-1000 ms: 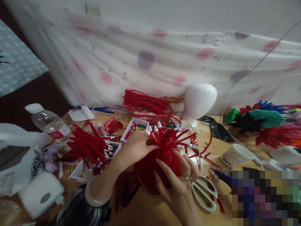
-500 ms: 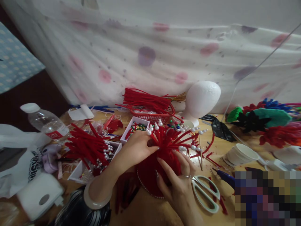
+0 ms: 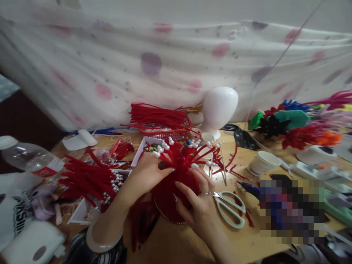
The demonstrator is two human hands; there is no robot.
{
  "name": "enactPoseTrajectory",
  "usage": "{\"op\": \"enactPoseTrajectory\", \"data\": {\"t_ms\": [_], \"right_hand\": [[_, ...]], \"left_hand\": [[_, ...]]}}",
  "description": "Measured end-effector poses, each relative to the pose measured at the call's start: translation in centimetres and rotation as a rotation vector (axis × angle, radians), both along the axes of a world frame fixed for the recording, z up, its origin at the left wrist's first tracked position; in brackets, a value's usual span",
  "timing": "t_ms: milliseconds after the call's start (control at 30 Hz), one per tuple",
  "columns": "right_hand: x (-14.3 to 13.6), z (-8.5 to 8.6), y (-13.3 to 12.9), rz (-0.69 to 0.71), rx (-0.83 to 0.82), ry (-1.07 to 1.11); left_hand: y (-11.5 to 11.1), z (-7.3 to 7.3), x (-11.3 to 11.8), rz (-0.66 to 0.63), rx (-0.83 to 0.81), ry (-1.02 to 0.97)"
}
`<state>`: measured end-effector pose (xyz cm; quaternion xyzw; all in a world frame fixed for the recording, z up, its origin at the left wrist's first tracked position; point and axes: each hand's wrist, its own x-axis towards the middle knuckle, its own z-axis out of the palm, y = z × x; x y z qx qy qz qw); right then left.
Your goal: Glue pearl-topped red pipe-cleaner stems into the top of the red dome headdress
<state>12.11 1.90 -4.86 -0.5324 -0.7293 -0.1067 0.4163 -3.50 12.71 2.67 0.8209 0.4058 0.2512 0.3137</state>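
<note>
A red pipe-cleaner ornament (image 3: 165,196) is between my two hands, just above the tabletop. Its rounded base has a row of small pearls along the lower edge, and red stems tipped with white pearls fan out at the top. My left hand (image 3: 148,170) grips the foot of the stems from the left, thumb pointing inward. From the right, my right hand (image 3: 196,200), with a ring on one finger, holds the base with bent fingers. The fingertips partly cover the spot where stems and base meet. Green-handled scissors (image 3: 231,211) lie beside my right hand.
Red pipe cleaners with pearl ends (image 3: 88,176) lie left, by white boxes of beads (image 3: 144,146). Behind stand a red basket (image 3: 165,134) and a white foam head (image 3: 220,108). Right are a paper cup (image 3: 264,163), a glue gun (image 3: 250,189) and colourful flowers (image 3: 297,124). A bottle (image 3: 33,157) leans far left.
The view has turned right, so everything sits further left in the picture. Both hands keep about the same hold on the red ornament.
</note>
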Motion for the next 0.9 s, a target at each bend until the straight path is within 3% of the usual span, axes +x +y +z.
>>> {"op": "enactPoseTrajectory", "data": {"t_ms": [100,233,300,400,467,600,700,800,900], "right_hand": [[1.1,0.0,-2.1,-0.048,0.061,0.046],[5.3,-1.3,-6.3,-0.148,0.197,0.103],[8.2,-2.3,-8.4,-0.381,0.199,0.144],[12.8,-3.9,-10.5,-0.874,0.178,0.168],[15.7,-4.9,-10.8,-1.038,0.033,0.157],[19.0,-6.5,-9.1,-0.964,-0.184,0.066],[18.8,-6.2,-7.3,-0.902,-0.343,0.089],[17.2,-4.7,-6.9,-0.815,-0.311,0.15],[15.5,-3.1,-8.1,-0.74,-0.211,0.446]], "left_hand": [[0.2,-0.1,-0.4,0.004,0.021,0.036],[0.3,-0.1,-0.7,0.05,0.015,0.099],[0.2,0.1,-0.6,0.05,-0.006,0.09],[-0.1,0.3,-0.3,0.057,-0.033,0.1],[-0.3,0.4,-0.4,0.064,-0.044,0.113],[-0.6,1.0,-1.5,0.093,-0.062,0.059],[-1.1,2.0,-2.8,0.119,-0.022,-0.017],[-1.9,2.9,-3.4,0.087,0.04,-0.152],[-2.6,3.0,-3.0,0.026,0.065,-0.322]]}}
